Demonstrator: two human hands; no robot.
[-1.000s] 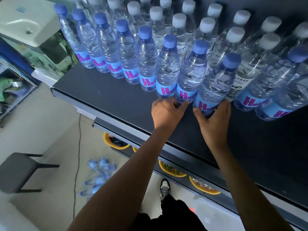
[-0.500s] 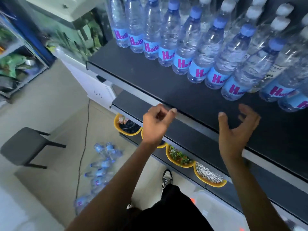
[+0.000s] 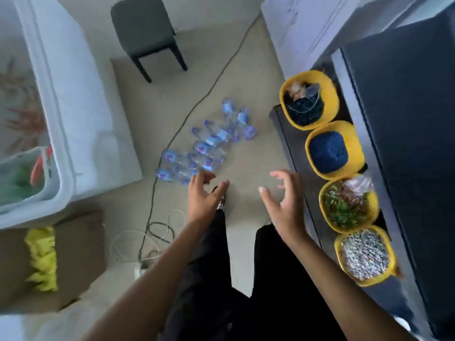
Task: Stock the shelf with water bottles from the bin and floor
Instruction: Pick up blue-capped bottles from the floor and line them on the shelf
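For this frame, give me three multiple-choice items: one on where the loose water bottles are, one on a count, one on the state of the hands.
1. Where do the water bottles lie?
A. On the floor, between the grey chair and the person's feet
B. In the yellow bowls
C. On the seat of the grey chair

2. How many yellow bowls stand in a row on the low shelf at right?
A. Two
B. Four
C. Six

3. What are the hands doing?
A. Each grips a bottle
B. Both are open and empty, fingers spread
C. Both rest flat on the shelf

Answers:
1. A: the bottles lie in a loose cluster on the floor, nearer the camera than the grey chair.
2. B: four yellow bowls show along the low shelf.
3. B: the left hand and right hand hold nothing, with curled fingers apart in the air.
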